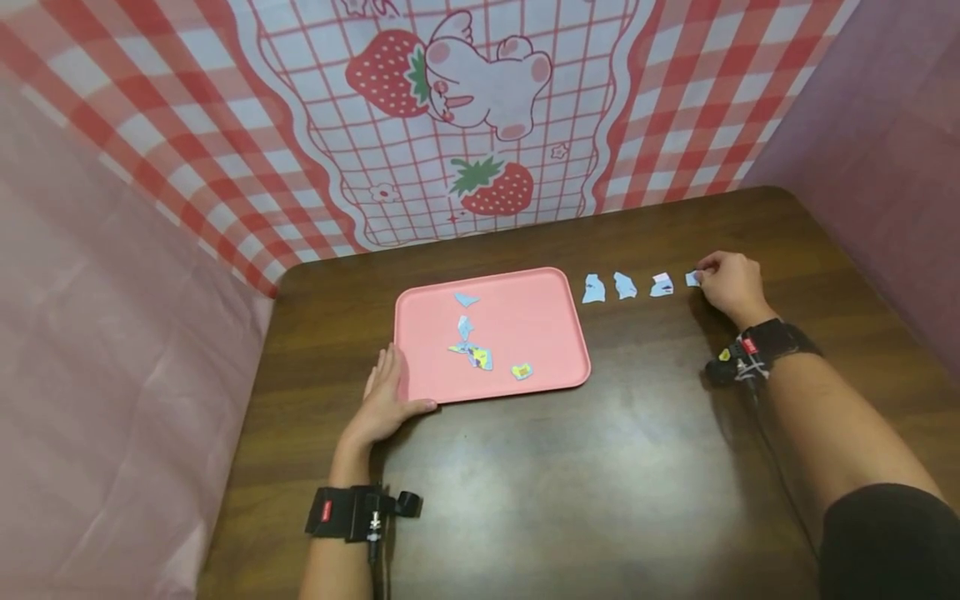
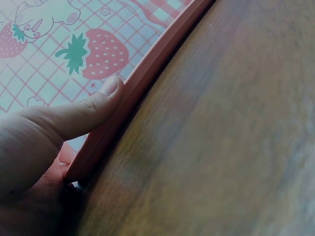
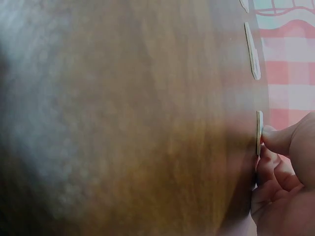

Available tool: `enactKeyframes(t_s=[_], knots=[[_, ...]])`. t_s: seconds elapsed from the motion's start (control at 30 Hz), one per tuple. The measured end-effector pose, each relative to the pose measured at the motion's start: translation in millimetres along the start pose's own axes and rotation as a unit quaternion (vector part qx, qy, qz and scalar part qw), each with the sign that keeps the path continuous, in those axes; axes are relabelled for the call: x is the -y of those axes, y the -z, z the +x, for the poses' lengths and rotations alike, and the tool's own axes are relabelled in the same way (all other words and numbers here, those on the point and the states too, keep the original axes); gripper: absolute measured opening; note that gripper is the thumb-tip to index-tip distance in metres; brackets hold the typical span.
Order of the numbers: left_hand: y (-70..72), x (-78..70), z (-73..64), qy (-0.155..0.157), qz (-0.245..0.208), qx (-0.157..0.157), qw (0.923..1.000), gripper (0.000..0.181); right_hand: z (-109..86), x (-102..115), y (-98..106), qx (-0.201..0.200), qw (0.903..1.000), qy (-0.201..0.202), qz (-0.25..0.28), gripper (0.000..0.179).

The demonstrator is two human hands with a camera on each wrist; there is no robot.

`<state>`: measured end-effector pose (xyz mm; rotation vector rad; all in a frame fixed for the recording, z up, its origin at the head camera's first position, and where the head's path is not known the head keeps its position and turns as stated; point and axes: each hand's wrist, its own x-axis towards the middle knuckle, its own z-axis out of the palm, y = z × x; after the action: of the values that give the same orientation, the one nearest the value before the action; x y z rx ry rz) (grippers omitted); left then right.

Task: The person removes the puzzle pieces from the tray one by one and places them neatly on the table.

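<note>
My right hand (image 1: 731, 283) pinches a small light-blue puzzle piece (image 1: 692, 279) at the right end of a row. Edge-on in the right wrist view, this puzzle piece (image 3: 259, 132) looks thin and flat, with the thumb on it and curled fingers beside it. Left of it lie three more irregular blue pieces (image 1: 662, 285). At the near left corner of the pink tray (image 1: 540, 333), my left hand (image 1: 384, 400) rests with its thumb along the front rim and fairly straight fingers along the left side. The thumb (image 2: 101, 105) lies over the rim in the left wrist view.
Several blue and yellow pieces (image 1: 480, 358) lie in the tray, some touching or overlapping. A separate yellow piece (image 1: 522, 371) sits near its front edge. Behind the brown wooden table (image 1: 570, 492) hangs a checked strawberry cloth (image 1: 480, 133); pink cloth hangs at both sides.
</note>
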<state>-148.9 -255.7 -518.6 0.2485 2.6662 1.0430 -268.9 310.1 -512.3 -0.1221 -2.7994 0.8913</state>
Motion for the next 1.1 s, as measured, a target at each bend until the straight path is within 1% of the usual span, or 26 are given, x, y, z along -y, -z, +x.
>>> enactKeyframes(t_s=[0.2,0.27,0.33,0.37,0.47,0.63,0.73,0.8,0.87,0.93,1.03,1.1], knots=[[-1.4,0.8,1.2,-0.001,0.001,-0.002,1.0,0.123,-1.1,-1,1,0.006,1.0,0.0,0.001,0.022],[-2.4,1.8,1.8,-0.002,0.004,0.0,1.0,0.123,-3.8,1,2,-0.002,1.0,0.0,0.004,0.022],[-3.0,2.4,2.0,-0.003,0.007,0.004,1.0,0.124,-7.4,7,2,-0.013,0.9999,0.005,0.009,0.023],[-3.1,2.1,1.6,-0.002,0.006,0.005,1.0,0.124,-9.2,13,1,-0.016,0.9997,0.009,0.013,0.024],[-2.6,1.7,0.9,-0.002,0.005,0.003,1.0,0.123,-13.4,38,-4,-0.021,0.9986,0.044,0.022,0.024],[-1.5,1.7,1.8,0.0,0.004,-0.001,1.0,0.123,-24.3,88,-19,-0.018,0.9912,0.123,0.046,0.018],[-0.9,2.0,2.4,0.001,0.006,0.003,1.0,0.123,-36.2,118,-30,-0.006,0.9822,0.177,0.063,0.016],[-0.6,2.0,2.0,0.002,0.005,0.002,1.0,0.123,-45.6,137,-38,0.019,0.9734,0.217,0.069,0.015],[-0.3,1.7,1.3,0.002,0.002,-0.001,1.0,0.123,-54.5,153,-46,0.053,0.9628,0.256,0.067,0.015],[-0.4,1.7,1.0,0.001,0.001,-0.003,1.0,0.124,-64.0,166,-54,0.094,0.9514,0.287,0.061,0.015],[-0.9,1.8,0.8,0.001,0.0,-0.004,1.0,0.124,-77.8,180,-65,0.158,0.9336,0.319,0.04,0.016],[-1.0,1.9,0.7,0.001,0.001,-0.004,1.0,0.124,-86.2,187,-72,0.194,0.9216,0.335,0.023,0.015]])
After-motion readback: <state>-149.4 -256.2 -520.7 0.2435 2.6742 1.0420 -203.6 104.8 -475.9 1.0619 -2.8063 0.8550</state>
